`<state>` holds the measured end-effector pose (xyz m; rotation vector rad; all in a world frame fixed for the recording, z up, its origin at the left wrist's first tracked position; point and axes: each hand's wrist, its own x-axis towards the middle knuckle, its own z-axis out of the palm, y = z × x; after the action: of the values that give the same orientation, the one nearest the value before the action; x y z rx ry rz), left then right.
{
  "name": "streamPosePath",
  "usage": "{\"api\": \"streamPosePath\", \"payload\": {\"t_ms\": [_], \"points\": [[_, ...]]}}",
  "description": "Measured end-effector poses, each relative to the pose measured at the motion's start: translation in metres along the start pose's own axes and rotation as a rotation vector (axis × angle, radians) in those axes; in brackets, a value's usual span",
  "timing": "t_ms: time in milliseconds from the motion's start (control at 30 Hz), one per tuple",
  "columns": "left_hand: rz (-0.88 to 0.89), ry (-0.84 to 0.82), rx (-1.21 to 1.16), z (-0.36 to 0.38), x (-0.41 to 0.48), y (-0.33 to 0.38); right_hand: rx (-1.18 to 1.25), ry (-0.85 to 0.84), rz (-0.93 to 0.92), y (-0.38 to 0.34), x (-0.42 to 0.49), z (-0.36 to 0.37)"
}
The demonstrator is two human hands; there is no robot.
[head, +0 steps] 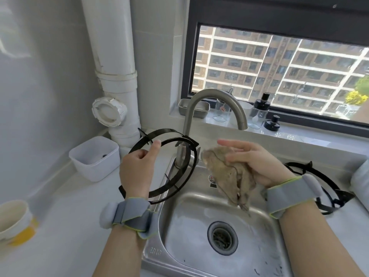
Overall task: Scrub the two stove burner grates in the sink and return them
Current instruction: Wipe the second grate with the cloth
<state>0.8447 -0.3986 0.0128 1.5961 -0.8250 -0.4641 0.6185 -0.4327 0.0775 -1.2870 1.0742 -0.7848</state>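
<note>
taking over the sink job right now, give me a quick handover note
Left hand: grips the first grate, held up at the left edge of the sink.
Right hand: holds a brown cloth over the sink, close to that grate but not touching it.
Second grate: lies on the counter right of the sink, partly behind the right wrist.
Tap: no water seen running.
Done: both grates are at the sink; whether either is scrubbed cannot be told.
Left: scrub both and return them; the stove is out of view.
</note>
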Motion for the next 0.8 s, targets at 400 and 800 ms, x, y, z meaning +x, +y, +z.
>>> {"api": "streamPosePath", "payload": {"t_ms": [400,800], "points": [[0.016,-0.011,0.051,-0.011,0.006,0.006,-0.174,0.278,-0.306,-0.09,0.073,0.032],[0.011,0.015,-0.083,-0.016,0.012,-0.003,-0.684,0.884,-0.43,-0.039,0.054,0.014]]}}
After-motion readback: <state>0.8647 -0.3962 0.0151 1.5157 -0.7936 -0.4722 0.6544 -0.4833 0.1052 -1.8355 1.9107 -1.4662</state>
